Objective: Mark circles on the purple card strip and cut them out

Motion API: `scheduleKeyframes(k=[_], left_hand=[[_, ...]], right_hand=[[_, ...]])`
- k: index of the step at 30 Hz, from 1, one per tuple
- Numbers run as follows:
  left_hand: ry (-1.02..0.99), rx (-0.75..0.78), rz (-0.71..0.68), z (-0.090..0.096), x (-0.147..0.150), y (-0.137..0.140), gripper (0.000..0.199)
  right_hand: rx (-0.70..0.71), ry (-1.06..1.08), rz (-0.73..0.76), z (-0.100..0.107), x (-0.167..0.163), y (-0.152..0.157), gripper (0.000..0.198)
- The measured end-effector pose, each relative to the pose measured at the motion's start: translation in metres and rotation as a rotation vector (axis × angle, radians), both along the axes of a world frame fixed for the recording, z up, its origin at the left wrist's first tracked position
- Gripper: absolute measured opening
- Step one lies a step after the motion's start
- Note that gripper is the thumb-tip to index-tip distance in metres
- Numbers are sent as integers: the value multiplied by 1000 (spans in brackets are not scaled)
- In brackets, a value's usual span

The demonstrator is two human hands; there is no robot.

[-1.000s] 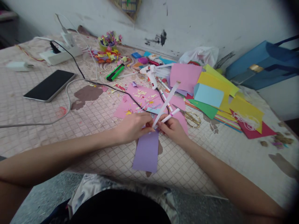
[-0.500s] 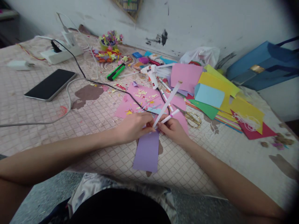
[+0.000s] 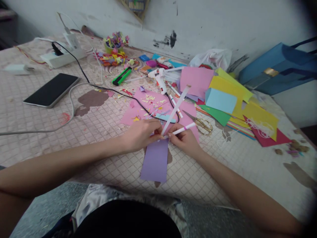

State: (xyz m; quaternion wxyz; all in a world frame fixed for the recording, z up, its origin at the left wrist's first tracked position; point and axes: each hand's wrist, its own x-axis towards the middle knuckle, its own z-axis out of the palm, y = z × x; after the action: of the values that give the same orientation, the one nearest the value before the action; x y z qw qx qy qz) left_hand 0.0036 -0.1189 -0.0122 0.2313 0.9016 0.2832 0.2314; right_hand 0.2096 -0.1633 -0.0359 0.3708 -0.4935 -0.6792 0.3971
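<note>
My left hand (image 3: 146,133) is closed in a pinch around the lower end of a long translucent glue stick (image 3: 176,108), which slants up to the right and has a brownish tip. Between the fingers of my right hand (image 3: 184,138) is a thin white stick (image 3: 184,128) with a pink band, pointing right. The fingertips of both hands nearly meet where the two sticks come together. Just below them a strip of purple paper (image 3: 155,162) lies on the table, its upper end hidden by my left hand.
Paper scraps litter a pink sheet (image 3: 141,102). Beyond it are a glue gun (image 3: 159,79) with a black cord and a green cutter (image 3: 122,76). Scissors (image 3: 204,126) and coloured paper (image 3: 241,99) lie right; a phone (image 3: 52,90) and power strip (image 3: 63,58) left.
The white stick in my right hand has swung lower and outward to the right. My left hand and the glue stick have barely moved.
</note>
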Motion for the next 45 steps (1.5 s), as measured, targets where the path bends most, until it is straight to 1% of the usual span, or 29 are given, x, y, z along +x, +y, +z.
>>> scheduleKeyframes(k=[5,13,19,26,31,39,43,45], left_hand=[[12,12,1,0,0,0,16],[19,2,1,-1,0,0,16],[24,1,10,-2,-1,-1,16],[16,-25,15,-2,-1,-1,17],[20,-45,26,-1,0,-2,17],[25,-71,23,1,0,-2,15],[27,-83,22,0,0,-2,15],[23,-74,26,0,0,-2,16]], right_hand=[[54,-37,7,2,-2,-8,17],[156,-109,9,1,-4,-18,11],[229,-201,11,4,-5,-22,11],[355,-300,33,1,-4,-23,10],[395,-319,55,-1,-4,-25,9],[457,-332,87,2,-7,-27,11],[473,-344,116,-2,-7,-27,11],[517,-345,122,-4,-8,-27,11]])
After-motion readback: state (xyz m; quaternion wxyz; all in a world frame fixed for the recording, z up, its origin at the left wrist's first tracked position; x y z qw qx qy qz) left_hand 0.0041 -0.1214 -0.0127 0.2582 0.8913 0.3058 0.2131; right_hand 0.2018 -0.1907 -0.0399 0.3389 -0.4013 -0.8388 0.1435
